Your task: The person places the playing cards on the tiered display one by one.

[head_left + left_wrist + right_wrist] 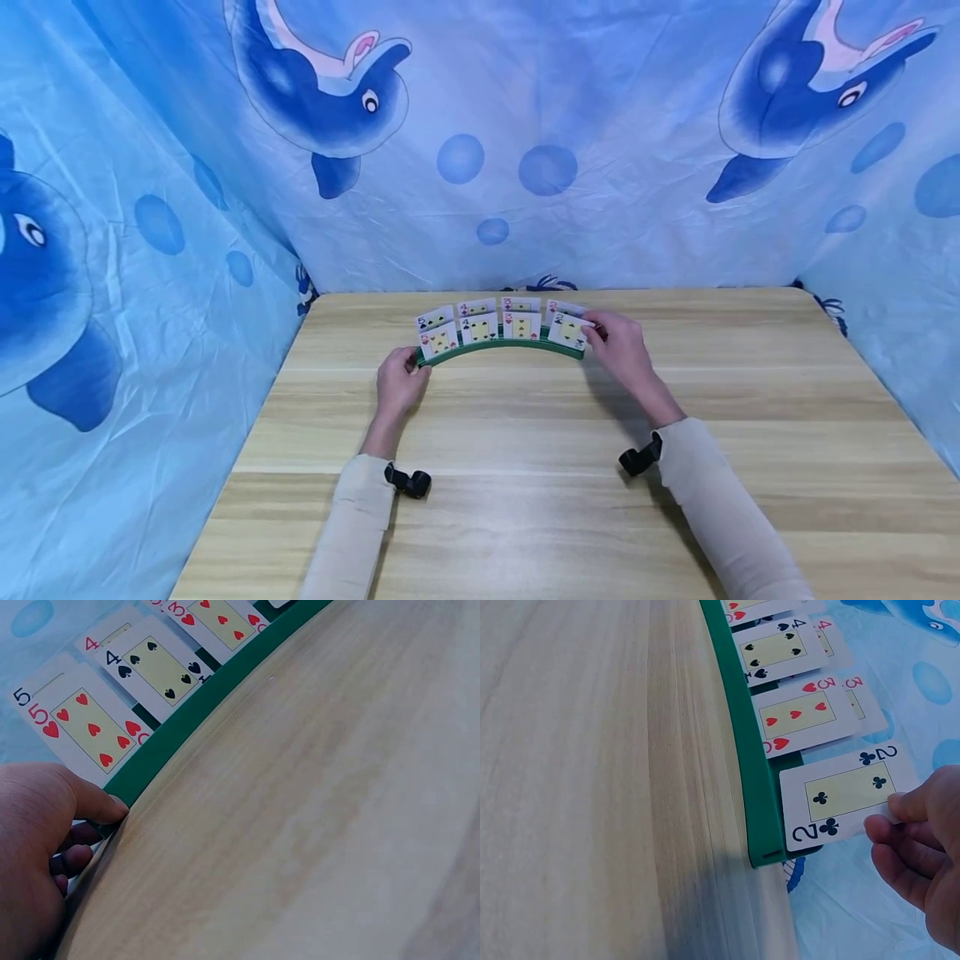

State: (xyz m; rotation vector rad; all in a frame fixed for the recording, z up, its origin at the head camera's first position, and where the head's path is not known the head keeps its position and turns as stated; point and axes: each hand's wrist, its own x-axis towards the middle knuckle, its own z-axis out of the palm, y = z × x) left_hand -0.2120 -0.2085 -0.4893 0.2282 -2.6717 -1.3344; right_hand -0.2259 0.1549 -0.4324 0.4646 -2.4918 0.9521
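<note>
A curved green card holder (498,342) stands on the table with two rows of playing cards in it. My left hand (400,383) grips its left end, the thumb on the front edge in the left wrist view. At the right end, my right hand (622,342) pinches the two of clubs (847,791) by its upper right corner; the card's lower edge is at the holder's slot. Along the front row stand the five of hearts (94,731), the four of spades (154,667) and the three of hearts (810,716). Back-row cards are partly hidden behind them.
The light wood table (517,467) reaches back to a blue curtain (495,108) printed with dolphins, which also hangs along both sides. The holder stands near the table's far edge. Each wrist wears a small black camera (411,483).
</note>
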